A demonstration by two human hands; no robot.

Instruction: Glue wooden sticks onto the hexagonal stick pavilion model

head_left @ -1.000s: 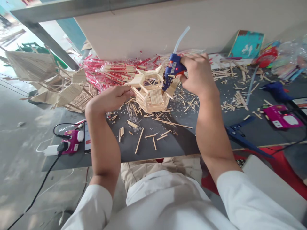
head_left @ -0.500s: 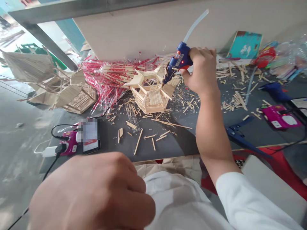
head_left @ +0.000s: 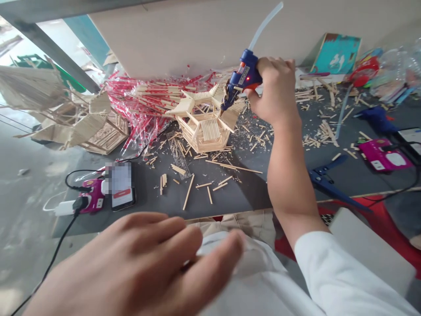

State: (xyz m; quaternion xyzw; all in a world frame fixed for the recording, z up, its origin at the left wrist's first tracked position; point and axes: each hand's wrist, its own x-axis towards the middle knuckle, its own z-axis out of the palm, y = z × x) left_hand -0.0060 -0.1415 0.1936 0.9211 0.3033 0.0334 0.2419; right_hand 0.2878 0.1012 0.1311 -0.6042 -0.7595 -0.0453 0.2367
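My right hand [head_left: 276, 90] grips a blue hot glue gun [head_left: 243, 74] with a red light on its side and a clear glue stick rising from its back. Its nozzle points down at the rim of a small wooden-stick model [head_left: 210, 129], an angular body with slatted flaps; I cannot tell whether the tip touches it. My left hand [head_left: 131, 267] is large and slightly blurred in the foreground, close to the camera. Its thumb is stretched away from the loosely bent fingers, and nothing shows in it. Short cut sticks [head_left: 205, 188] lie on the dark table [head_left: 243, 197] between.
Another stick model [head_left: 82, 118] stands at the left. Behind lie plastic-wrapped stick bundles [head_left: 141, 96]. A phone [head_left: 122, 197] sits beside a magenta power socket [head_left: 94, 193] with cables. At right are blue cutters [head_left: 329, 180], a second glue gun [head_left: 376, 119] and another magenta socket [head_left: 383, 156].
My left hand has loosened from a fist, with its thumb now extended to the right. My right hand keeps the glue gun at the model's rim. The view has shifted slightly.
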